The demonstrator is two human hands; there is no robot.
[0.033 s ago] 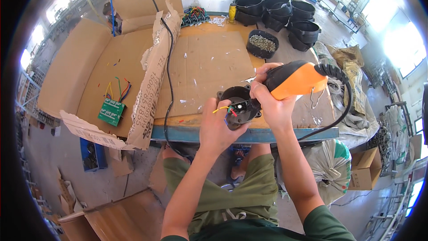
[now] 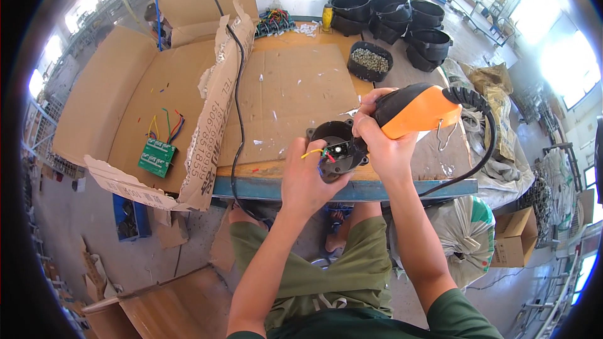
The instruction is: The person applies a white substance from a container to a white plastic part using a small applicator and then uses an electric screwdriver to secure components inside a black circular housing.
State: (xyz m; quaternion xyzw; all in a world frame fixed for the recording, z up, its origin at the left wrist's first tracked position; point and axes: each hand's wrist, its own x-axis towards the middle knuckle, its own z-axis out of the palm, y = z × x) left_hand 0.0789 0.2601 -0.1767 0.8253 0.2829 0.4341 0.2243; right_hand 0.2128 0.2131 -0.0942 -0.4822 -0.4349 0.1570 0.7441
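Gripping an orange and black power screwdriver (image 2: 411, 110), the right hand (image 2: 383, 144) is closed around its body, the tool's nose pointing down into a round black housing (image 2: 336, 144) that sits at the near edge of the worktop (image 2: 295, 97). Left hand (image 2: 308, 172) is closed on the near side of that housing, steadying it, with yellow, red, green and blue wires showing between the fingers and the housing's open top. A ribbed black cable (image 2: 483, 132) curves away from the rear of the screwdriver and drops over the worktop's right side.

Largest in the scene, flattened brown cardboard sheets (image 2: 125, 88) cover most of the worktop, their torn edge standing up along the middle. A thin black cord (image 2: 237, 88) runs down that cardboard ridge from the far wall to the near edge. At the far right, a cluster of stacked black housings (image 2: 402, 19) stands well apart from the hands. Nearer, a black tray of small screws (image 2: 370, 61) lies just beyond the screwdriver. On the left cardboard, well apart from both hands, a green circuit board (image 2: 157, 157) lies flat with coloured wires fanning from its top. A bundle of coloured wires (image 2: 274, 22) rests at the worktop's far edge, beside a small yellow bottle (image 2: 327, 17).
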